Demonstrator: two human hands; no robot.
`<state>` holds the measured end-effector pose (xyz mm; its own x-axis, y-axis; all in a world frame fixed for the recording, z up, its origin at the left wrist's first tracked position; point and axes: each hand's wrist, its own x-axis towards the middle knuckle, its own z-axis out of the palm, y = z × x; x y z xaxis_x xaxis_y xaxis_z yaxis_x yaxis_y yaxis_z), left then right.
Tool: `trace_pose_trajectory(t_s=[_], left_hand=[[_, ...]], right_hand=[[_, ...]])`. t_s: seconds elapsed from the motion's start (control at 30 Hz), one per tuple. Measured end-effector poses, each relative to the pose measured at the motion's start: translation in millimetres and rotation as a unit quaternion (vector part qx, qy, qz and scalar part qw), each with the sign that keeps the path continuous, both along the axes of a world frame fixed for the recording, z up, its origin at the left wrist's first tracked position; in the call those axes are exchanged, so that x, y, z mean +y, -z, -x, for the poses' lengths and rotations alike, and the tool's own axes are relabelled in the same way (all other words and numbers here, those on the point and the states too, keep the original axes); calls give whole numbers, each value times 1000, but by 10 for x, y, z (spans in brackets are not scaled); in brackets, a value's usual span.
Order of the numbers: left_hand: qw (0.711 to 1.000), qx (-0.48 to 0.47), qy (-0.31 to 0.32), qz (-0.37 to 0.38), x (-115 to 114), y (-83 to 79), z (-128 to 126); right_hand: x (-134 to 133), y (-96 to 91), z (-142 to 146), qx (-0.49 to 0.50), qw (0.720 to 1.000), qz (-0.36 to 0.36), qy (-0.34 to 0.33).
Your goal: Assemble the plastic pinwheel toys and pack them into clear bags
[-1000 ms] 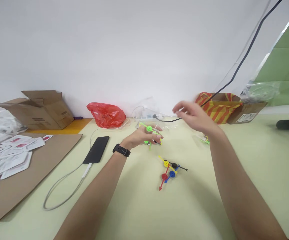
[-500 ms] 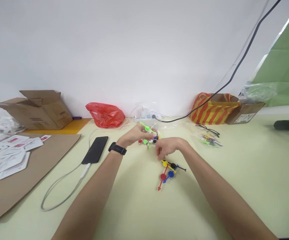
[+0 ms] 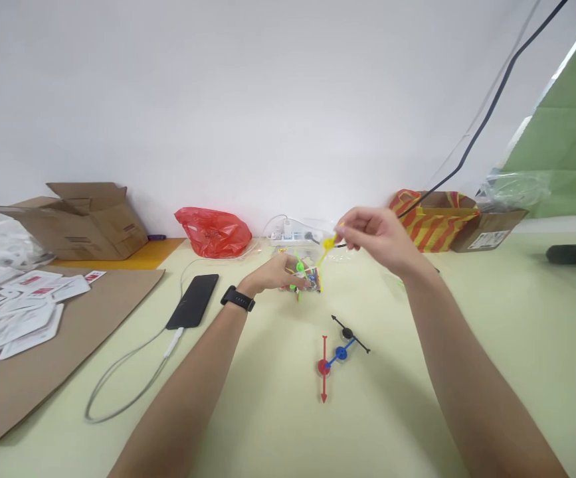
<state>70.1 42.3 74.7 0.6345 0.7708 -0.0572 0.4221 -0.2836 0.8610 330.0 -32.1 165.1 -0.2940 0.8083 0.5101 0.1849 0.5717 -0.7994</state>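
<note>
Just right of centre frame, my right hand [image 3: 378, 239] pinches a yellow arrow spinner [image 3: 328, 244] by one end, best gripped lightly, while my left hand [image 3: 270, 273] curls its fingers around a green arrow spinner [image 3: 300, 267] at centre.

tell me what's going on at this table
A person is handling small plastic arrow spinners with bare hands. The right hand pinches a yellow spinner by one end, above the table. The left hand holds a green spinner, with other small coloured pieces around its fingers, too small to tell apart. Nearer the person, a red spinner, a blue spinner and a black spinner lie close together.
</note>
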Motion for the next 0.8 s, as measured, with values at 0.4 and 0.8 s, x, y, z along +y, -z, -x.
trace_pose_trajectory(t_s=[0.4,0.8], left_hand=[[999,-9,26,-20,-86,-44,-93],[996,-59,59,-30,-118,-65,-152]], right_hand=[[18,32,38,-51,963,-185,192],[2,39,22,-337,909,-87,228]])
